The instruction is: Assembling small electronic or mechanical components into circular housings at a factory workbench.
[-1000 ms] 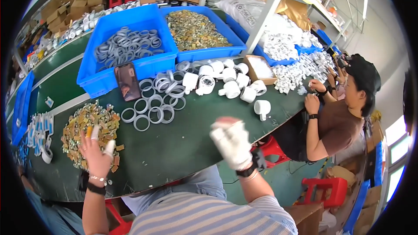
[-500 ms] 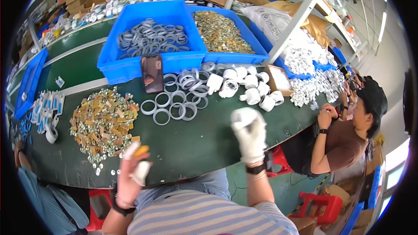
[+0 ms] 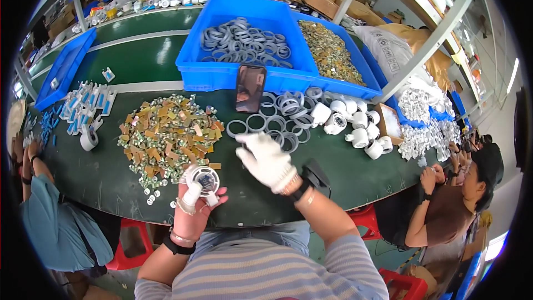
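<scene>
My left hand [image 3: 194, 208] holds a round white fitting [image 3: 204, 180] with a dark ringed centre, raised near the table's front edge. My right hand [image 3: 267, 161], in a white glove, hovers just right of it with the fingers curled; whether it pinches anything is hidden. Behind the left hand lies a heap of small brass-coloured parts [image 3: 166, 136] on the green table [image 3: 100, 175]. Loose grey rings [image 3: 277, 119] and white cylindrical fittings [image 3: 355, 125] lie beyond the right hand.
Two blue bins stand at the back, one with grey rings [image 3: 241, 41], one with brass parts [image 3: 330, 50]. A dark phone [image 3: 250, 88] leans on the bin. A person in brown [image 3: 455, 211] works at right, another in blue [image 3: 50, 216] at left.
My left hand came off the brass heap toward me with the white fitting and turned it face up. My gloved right hand moved left toward it. The view shifted right.
</scene>
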Demonstrator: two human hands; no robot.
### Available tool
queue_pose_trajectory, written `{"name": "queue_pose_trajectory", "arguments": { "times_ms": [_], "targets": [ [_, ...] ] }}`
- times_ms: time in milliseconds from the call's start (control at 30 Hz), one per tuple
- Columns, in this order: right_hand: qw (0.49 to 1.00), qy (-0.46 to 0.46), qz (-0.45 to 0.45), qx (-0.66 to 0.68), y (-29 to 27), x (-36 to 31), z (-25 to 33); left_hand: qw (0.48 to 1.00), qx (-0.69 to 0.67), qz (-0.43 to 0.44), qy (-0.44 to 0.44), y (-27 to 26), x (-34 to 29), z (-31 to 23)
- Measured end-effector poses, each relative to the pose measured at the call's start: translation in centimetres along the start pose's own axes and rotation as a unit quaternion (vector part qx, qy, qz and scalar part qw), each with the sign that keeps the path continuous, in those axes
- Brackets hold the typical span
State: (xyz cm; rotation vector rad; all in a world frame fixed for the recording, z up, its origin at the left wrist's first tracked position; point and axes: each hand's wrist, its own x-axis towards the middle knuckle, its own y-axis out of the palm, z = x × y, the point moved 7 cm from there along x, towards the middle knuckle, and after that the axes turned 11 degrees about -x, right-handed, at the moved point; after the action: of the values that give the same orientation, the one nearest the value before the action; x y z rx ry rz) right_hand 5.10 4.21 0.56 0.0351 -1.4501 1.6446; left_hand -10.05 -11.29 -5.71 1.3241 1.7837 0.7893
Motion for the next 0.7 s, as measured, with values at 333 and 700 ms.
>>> {"name": "queue_pose_trajectory", "arguments": {
  "times_ms": [333,700],
  "targets": [
    [1.0,0.013,-0.01,0.008,-2.0,0.6,-3.1,0.977,0.203,0.033,-0.049,-0.3,-0.9,-0.8],
    [0.46,0.362,0.05,0.809,-2.2,-7.3,-2.8,0.752,0.631,0.148,0.125,8.2,1.0,-0.3]
  ]
}}
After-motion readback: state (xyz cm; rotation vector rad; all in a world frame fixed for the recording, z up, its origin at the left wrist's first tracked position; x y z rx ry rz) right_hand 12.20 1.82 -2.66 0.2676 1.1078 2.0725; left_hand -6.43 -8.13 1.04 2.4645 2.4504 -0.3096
